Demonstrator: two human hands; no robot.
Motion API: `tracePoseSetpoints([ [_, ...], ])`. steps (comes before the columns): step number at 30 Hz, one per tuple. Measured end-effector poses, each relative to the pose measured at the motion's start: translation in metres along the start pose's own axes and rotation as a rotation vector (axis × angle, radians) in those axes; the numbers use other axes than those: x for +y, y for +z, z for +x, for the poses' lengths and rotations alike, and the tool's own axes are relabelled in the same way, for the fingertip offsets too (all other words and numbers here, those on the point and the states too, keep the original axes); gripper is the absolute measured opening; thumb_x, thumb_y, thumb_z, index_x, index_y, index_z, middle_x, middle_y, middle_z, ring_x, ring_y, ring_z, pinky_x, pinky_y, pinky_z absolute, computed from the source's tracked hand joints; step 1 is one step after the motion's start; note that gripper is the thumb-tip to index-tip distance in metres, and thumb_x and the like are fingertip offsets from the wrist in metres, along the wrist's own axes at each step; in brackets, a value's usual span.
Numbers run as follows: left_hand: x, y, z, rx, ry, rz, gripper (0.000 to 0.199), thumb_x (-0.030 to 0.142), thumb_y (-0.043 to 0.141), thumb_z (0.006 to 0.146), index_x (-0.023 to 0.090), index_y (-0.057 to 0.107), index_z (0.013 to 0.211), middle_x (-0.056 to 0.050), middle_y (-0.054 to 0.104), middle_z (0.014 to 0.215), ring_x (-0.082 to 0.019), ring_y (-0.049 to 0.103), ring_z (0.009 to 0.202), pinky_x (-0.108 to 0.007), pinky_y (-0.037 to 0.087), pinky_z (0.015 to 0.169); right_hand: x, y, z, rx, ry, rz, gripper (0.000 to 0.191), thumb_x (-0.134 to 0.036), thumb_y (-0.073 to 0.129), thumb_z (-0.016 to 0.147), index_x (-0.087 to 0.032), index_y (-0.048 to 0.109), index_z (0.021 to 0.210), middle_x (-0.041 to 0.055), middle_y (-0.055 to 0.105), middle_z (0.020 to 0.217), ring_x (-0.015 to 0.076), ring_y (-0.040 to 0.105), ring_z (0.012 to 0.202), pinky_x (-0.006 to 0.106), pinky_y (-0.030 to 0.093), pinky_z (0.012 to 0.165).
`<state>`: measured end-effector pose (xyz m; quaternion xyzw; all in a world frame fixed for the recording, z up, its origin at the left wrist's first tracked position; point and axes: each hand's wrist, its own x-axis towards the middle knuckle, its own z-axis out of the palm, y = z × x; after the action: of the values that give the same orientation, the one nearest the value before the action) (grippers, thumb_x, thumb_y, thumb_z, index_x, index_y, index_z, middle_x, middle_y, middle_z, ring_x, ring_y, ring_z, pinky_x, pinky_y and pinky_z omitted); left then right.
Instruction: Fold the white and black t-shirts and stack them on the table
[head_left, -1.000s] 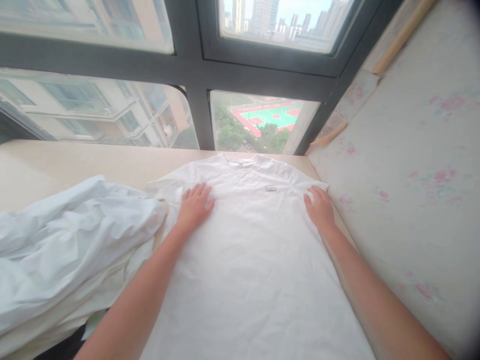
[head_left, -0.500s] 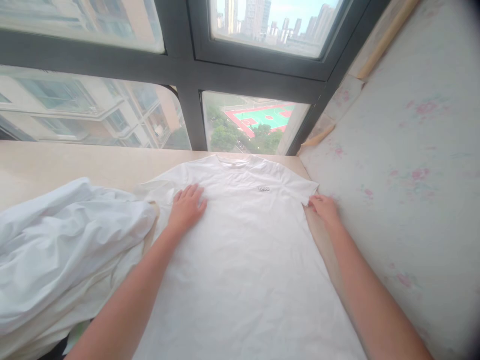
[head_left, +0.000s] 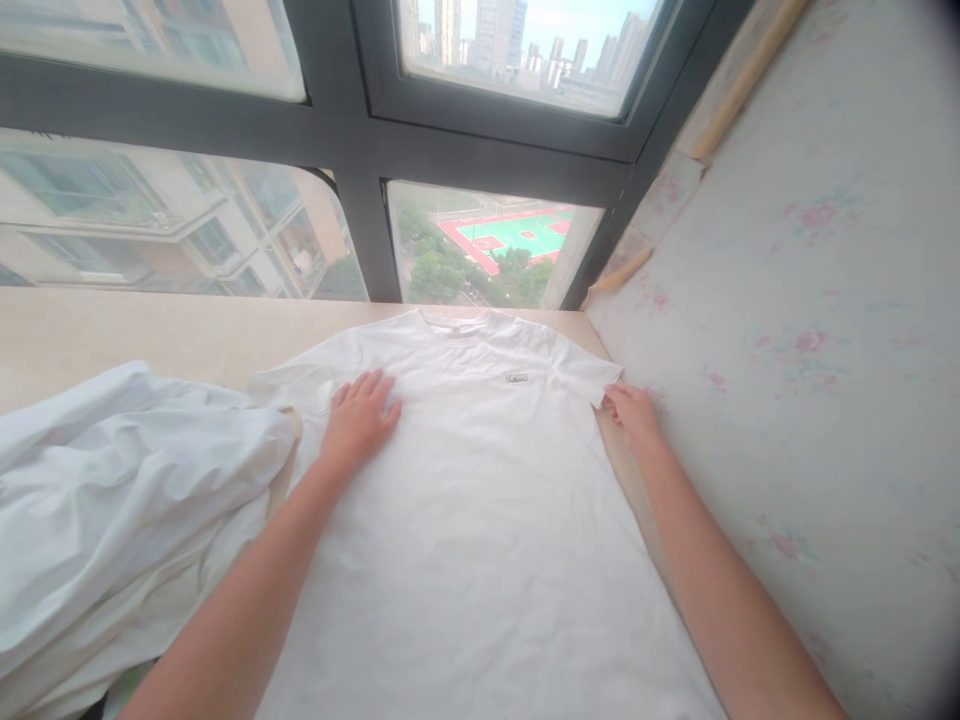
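Observation:
A white T-shirt (head_left: pixel 480 500) lies spread out on the pale sill, its collar toward the window and a small dark print on the chest. My left hand (head_left: pixel 361 418) rests flat on the shirt near the sleeve on the left, fingers stretched out. At the sleeve on the right, my right hand (head_left: pixel 632 410) pinches the lower edge of the sleeve opening. Part of the left sleeve is hidden behind my left hand, and the bottom of the shirt runs out of view.
A crumpled heap of white cloth (head_left: pixel 127 500) sits at the left, beside the shirt. Beyond the sill (head_left: pixel 187 330) stands a dark-framed window (head_left: pixel 360 140). A wall with flowered paper (head_left: pixel 825 400) closes off the right side, with its paper peeling near the frame.
The whole view has shifted slightly, so everything appears a little further left. Both hands stay at about the same places on the shirt.

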<state>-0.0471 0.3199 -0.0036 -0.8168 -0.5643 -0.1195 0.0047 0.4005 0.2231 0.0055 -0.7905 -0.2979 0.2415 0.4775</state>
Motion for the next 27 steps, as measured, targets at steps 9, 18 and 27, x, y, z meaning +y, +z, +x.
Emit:
tracePoseSetpoints([
  [9, 0.0, 0.002, 0.001, 0.005, 0.01, 0.005, 0.05, 0.039, 0.035, 0.096, 0.018, 0.05, 0.138, -0.012, 0.044, 0.152, -0.029, 0.037, 0.141, -0.049, 0.026, 0.116, -0.011, 0.0, 0.004, -0.086, -0.005, 0.057, 0.045, -0.037, 0.067, 0.065, -0.012, 0.068, 0.103, -0.0002, 0.061, 0.063, 0.0095, 0.048, 0.05, 0.021, 0.037, 0.048],
  [18, -0.002, 0.002, 0.002, 0.02, 0.015, -0.01, 0.049, 0.039, 0.036, 0.096, 0.018, 0.052, 0.137, -0.012, 0.045, 0.151, -0.03, 0.039, 0.14, -0.05, 0.027, 0.116, -0.02, 0.001, 0.015, 0.024, -0.168, -0.026, 0.04, -0.034, 0.062, 0.069, -0.014, 0.069, 0.102, 0.005, 0.07, 0.085, 0.0101, 0.052, 0.057, 0.024, 0.043, 0.058],
  [27, -0.003, 0.004, 0.002, 0.019, 0.017, 0.007, 0.049, 0.039, 0.036, 0.096, 0.018, 0.052, 0.137, -0.012, 0.045, 0.151, -0.029, 0.039, 0.14, -0.05, 0.028, 0.115, 0.02, 0.008, -0.027, -0.043, -0.234, -0.184, 0.04, -0.04, 0.058, 0.074, -0.017, 0.071, 0.104, 0.007, 0.071, 0.092, 0.0152, 0.062, 0.068, 0.027, 0.049, 0.065],
])
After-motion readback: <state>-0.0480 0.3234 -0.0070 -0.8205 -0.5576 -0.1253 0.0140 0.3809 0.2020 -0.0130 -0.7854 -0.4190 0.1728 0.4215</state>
